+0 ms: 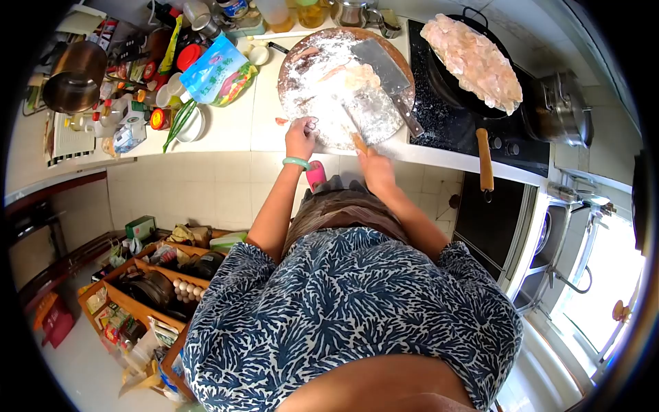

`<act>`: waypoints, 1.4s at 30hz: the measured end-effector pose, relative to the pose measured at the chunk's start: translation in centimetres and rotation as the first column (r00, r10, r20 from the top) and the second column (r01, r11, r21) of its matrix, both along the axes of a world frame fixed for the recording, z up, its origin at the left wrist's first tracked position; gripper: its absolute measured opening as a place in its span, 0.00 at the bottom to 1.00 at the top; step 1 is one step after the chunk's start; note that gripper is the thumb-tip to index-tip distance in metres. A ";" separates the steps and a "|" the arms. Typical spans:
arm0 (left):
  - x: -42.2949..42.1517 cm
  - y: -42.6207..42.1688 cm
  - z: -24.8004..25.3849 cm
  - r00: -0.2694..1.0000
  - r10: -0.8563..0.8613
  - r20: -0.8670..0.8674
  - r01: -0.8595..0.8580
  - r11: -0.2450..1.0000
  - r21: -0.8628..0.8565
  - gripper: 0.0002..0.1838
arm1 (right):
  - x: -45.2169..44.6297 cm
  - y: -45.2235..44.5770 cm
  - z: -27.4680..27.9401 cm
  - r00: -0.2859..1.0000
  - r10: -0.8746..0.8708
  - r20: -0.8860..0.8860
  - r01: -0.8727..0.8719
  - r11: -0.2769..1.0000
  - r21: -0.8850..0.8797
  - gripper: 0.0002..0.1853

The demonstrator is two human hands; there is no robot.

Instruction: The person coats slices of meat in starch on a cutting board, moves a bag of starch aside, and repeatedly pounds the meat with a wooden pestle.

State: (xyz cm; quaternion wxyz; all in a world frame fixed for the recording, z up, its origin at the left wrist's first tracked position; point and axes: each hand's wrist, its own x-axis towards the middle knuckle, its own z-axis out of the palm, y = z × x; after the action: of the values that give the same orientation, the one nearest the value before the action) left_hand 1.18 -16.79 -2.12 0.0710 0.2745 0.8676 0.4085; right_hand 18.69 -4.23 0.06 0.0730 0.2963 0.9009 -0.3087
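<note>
A round wooden cutting board [406,69], thickly dusted with white flour, lies on the counter in front of me. My right hand [376,169] grips a wooden-handled tool [359,143] at the board's front edge; its far part is floury and blurred, so its kind is unclear. My left hand [301,139] is closed at the front left of the board, fingertips curled on the flour, and what they hold is hidden. A cleaver [382,64] lies across the board's right side, handle toward me. Pale pinkish meat pieces [360,77] lie floured on the board.
At right, a black wok [439,82] on the cooktop [429,127] bears a heap of pale slices [473,63]; its wooden handle [484,158] juts toward me. A steel pot [559,110] stands beyond. At left are a blue bag [216,72], green onions [180,126] and several jars.
</note>
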 end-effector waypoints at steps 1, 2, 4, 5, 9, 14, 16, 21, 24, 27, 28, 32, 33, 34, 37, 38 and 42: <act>0.2 -0.1 0.3 1.000 -0.005 0.023 0.006 1.000 -0.021 0.16 | 0.2 -0.1 -0.4 1.000 0.000 0.003 0.000 1.000 -0.005 0.25; 0.1 -0.1 -0.3 1.000 -0.006 0.013 0.007 0.999 -0.039 0.16 | 0.3 0.1 -0.9 1.000 -0.012 0.006 0.012 1.000 -0.010 0.24; 0.4 0.1 0.1 1.000 -0.011 0.026 0.011 1.000 -0.012 0.14 | 0.4 0.4 -0.7 0.999 -0.036 0.001 0.036 0.999 -0.011 0.23; 0.3 0.3 0.3 0.999 -0.009 0.033 0.008 1.000 0.015 0.12 | 0.4 0.7 -0.6 0.999 -0.034 -0.003 0.034 0.999 -0.010 0.23; 0.1 2.5 1.1 0.999 -0.015 -0.045 0.013 0.998 -0.053 0.15 | 0.8 0.7 -1.0 0.996 -0.084 -0.013 0.084 0.996 -0.001 0.24; 0.0 6.3 1.2 0.932 -0.144 -0.331 0.074 0.974 -0.215 0.17 | 2.4 2.3 -1.9 0.986 -0.135 -0.102 0.134 0.991 -0.016 0.24; -1.2 7.1 0.1 0.970 -0.138 -0.200 0.074 0.952 -0.296 0.15 | 3.2 3.0 -1.1 0.946 -0.284 -0.158 0.250 0.946 -0.204 0.24; -1.8 8.2 1.6 0.970 -0.228 0.083 0.236 0.808 -0.540 0.11 | 4.8 3.4 0.4 0.923 -0.357 -0.143 0.282 0.882 -0.379 0.25; 0.1 8.7 2.9 0.968 -0.249 -0.034 0.213 0.886 -0.413 0.10 | 5.6 3.5 0.9 0.910 -0.380 -0.167 0.282 0.862 -0.422 0.25; 2.1 9.2 3.3 0.971 -0.174 0.166 0.193 0.975 -0.107 0.09 | 5.7 3.3 0.2 0.873 -0.458 -0.166 0.335 0.813 -0.476 0.25; 2.8 9.3 3.2 0.969 -0.108 0.224 0.095 0.993 0.067 0.10 | 5.8 3.4 -0.1 0.855 -0.493 -0.163 0.361 0.790 -0.496 0.26; 4.6 8.9 -0.9 0.860 0.062 0.506 -0.298 0.866 0.401 0.15 | 6.3 4.0 -0.2 0.821 -0.543 -0.175 0.380 0.749 -0.542 0.25; 5.3 8.3 -1.4 0.797 0.094 0.597 -0.426 0.788 0.444 0.15 | 6.5 4.1 -0.4 0.829 -0.524 -0.197 0.367 0.774 -0.516 0.25; 5.5 7.4 -2.3 0.747 0.065 0.662 -0.479 0.743 0.468 0.15 | 6.4 4.0 -0.5 0.836 -0.503 -0.218 0.353 0.798 -0.488 0.25; 6.2 5.3 -2.2 0.768 0.131 0.627 -0.356 0.901 0.248 0.14 | 6.0 3.6 -0.3 0.893 -0.388 -0.227 0.323 0.905 -0.276 0.24; 6.9 5.0 -0.8 0.761 0.168 0.626 -0.344 0.923 0.170 0.13 | 5.7 3.3 0.1 0.894 -0.388 -0.223 0.323 0.905 -0.276 0.24; 6.5 4.1 0.1 0.887 0.163 0.431 -0.195 0.980 0.031 0.13 | 3.7 2.3 0.3 0.960 -0.222 -0.168 0.216 0.975 -0.055 0.20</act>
State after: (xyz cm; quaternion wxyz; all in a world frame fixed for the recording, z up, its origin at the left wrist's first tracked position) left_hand 7.69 -12.71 -2.02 0.2108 0.0999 0.8369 0.4951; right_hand 22.36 -1.95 0.37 -0.0347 0.3647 0.8597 -0.3559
